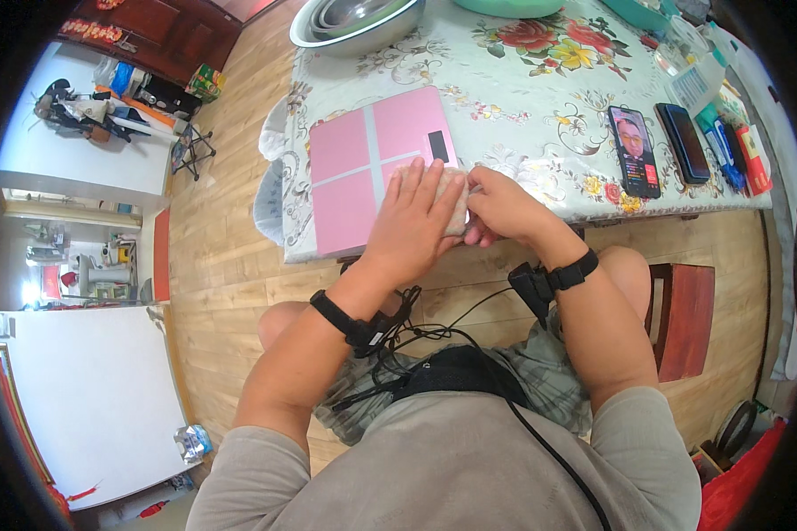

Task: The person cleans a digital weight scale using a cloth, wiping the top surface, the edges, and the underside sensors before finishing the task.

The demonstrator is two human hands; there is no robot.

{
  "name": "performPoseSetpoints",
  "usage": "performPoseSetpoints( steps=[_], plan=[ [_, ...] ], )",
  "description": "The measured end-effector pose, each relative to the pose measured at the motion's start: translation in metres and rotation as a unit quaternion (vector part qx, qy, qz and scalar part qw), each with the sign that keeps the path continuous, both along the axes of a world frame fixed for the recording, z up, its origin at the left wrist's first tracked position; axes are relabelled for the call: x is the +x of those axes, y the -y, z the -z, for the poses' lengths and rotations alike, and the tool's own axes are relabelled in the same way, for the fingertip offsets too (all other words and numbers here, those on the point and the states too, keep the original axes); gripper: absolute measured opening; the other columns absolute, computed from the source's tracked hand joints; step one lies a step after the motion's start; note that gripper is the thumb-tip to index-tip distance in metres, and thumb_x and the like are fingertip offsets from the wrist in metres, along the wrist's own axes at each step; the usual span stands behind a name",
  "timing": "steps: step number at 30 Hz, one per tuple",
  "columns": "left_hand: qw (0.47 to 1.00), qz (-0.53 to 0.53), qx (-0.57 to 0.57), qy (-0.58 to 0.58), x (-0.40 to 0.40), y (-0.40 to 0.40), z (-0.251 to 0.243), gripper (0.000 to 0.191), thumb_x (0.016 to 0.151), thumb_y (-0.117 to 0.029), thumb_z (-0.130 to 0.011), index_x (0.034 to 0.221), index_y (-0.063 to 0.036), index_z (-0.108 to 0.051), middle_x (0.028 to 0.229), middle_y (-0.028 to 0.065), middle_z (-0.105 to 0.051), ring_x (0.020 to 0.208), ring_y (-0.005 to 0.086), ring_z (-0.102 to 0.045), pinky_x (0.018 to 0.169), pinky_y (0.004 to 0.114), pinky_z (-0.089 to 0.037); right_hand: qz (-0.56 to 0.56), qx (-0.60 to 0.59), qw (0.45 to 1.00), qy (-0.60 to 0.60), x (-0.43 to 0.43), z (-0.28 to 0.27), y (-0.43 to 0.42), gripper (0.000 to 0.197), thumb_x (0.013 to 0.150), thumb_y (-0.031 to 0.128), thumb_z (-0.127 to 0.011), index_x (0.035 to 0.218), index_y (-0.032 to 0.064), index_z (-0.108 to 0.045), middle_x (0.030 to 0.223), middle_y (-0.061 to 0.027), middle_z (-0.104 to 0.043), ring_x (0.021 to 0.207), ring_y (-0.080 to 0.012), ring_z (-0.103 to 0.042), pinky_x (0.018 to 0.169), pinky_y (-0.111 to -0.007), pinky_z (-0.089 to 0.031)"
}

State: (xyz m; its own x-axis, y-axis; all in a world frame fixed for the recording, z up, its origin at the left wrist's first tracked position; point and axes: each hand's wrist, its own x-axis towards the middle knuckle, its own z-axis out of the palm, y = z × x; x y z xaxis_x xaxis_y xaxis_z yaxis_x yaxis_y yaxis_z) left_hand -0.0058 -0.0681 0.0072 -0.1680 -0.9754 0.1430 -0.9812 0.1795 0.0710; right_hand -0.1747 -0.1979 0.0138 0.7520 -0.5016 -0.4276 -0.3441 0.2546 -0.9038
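A pink bathroom scale (343,147) with pale crossing strips and a dark display window lies on the table near its front edge. My left hand (415,216) rests flat on a folded beige cloth (456,204), pressing it against the scale's near right part. The cloth is mostly covered by my palm and fingers. At the scale's right edge, close beside the cloth, my right hand (501,204) has its fingers curled around the rim. Its fingertips are partly hidden.
A floral tablecloth (525,143) covers the table. Nested basins (355,26) stand at the back left. Rightward lie a phone with a lit screen (634,152), a dark phone (684,143), pens (724,149) and a bottle (694,86). Black cables (432,330) hang over my lap.
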Motion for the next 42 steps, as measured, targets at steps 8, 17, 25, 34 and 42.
performPoseSetpoints(
  steps=[8,17,25,34,42],
  plan=[
    [0.998,-0.046,0.038,0.019,0.042,-0.038,-0.006,0.095,0.085,-0.029,-0.086,0.166,-0.0166,-0.038,0.171,0.021,-0.035,0.159,0.044,-0.031,0.129,0.058,-0.025,-0.013,0.015,1.0,-0.021,-0.001,0.002,0.001,0.028,0.101,0.006,-0.05,0.128,-0.0015,-0.054,0.092,-0.0124,-0.067,0.069,-0.0197,-0.074,0.052,-0.031,-0.058],
    [0.991,-0.125,0.035,0.015,0.088,-0.084,-0.004,0.094,0.086,-0.028,-0.086,0.166,-0.0155,-0.038,0.172,0.0224,-0.033,0.159,0.0455,-0.031,0.128,0.059,-0.025,-0.002,0.005,1.0,-0.008,-0.002,0.002,0.0,0.029,0.1,0.004,-0.047,0.125,-0.0073,-0.054,0.092,-0.0171,-0.07,0.069,-0.0225,-0.075,0.052,-0.033,-0.058],
    [0.984,-0.169,0.056,0.012,0.092,-0.092,-0.002,0.088,0.101,-0.051,-0.067,0.167,-0.0035,-0.033,0.171,0.0335,-0.024,0.16,0.0539,-0.019,0.129,0.061,-0.017,-0.004,0.013,1.0,-0.022,-0.001,-0.001,-0.001,0.03,0.1,0.006,-0.051,0.128,-0.0041,-0.053,0.093,-0.0144,-0.068,0.069,-0.021,-0.075,0.052,-0.031,-0.058],
    [0.994,-0.071,0.081,-0.002,0.047,-0.036,-0.014,0.081,0.106,-0.053,-0.057,0.168,-0.0072,-0.033,0.172,0.0331,-0.023,0.16,0.0534,-0.02,0.13,0.062,-0.015,-0.014,0.013,0.999,-0.033,0.0,-0.004,0.001,0.032,0.099,0.006,-0.053,0.13,-0.0031,-0.051,0.095,-0.0136,-0.067,0.068,-0.0206,-0.074,0.052,-0.031,-0.058],
    [0.992,-0.089,0.086,0.023,0.055,0.009,-0.013,0.076,0.108,-0.055,-0.053,0.168,-0.0131,-0.034,0.171,0.0316,-0.027,0.159,0.0525,-0.024,0.129,0.062,-0.018,-0.02,0.014,1.0,-0.01,-0.005,0.004,0.004,0.036,0.099,0.005,-0.053,0.133,-0.0059,-0.05,0.093,-0.0146,-0.07,0.07,-0.0211,-0.075,0.054,-0.033,-0.06]
  ],
)
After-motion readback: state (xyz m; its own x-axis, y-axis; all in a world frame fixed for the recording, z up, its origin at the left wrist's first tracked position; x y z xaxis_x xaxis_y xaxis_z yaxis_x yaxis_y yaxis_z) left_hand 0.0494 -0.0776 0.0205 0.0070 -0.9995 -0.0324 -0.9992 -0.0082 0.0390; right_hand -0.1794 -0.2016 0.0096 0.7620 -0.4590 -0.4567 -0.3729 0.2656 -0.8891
